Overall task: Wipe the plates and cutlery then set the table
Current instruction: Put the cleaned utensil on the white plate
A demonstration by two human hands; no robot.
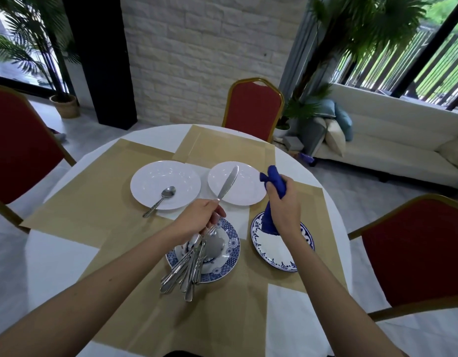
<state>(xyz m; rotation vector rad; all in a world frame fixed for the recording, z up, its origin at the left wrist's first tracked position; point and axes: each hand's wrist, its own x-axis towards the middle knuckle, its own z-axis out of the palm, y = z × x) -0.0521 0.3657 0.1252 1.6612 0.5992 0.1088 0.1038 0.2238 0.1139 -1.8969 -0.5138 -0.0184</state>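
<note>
Two hands share the work: my left hand (197, 221) grips the cutlery bundle (186, 269) above a blue-patterned plate (230, 244), with the knife (228, 183) raised clear, probably so my right hand (284, 207), clenched round the blue cloth (275, 180), can wipe it. One spoon (163, 199) lies on a white plate (150, 176).

Bare forearms (106, 287), bare left hand (197, 217) and right hand (284, 208).
</note>
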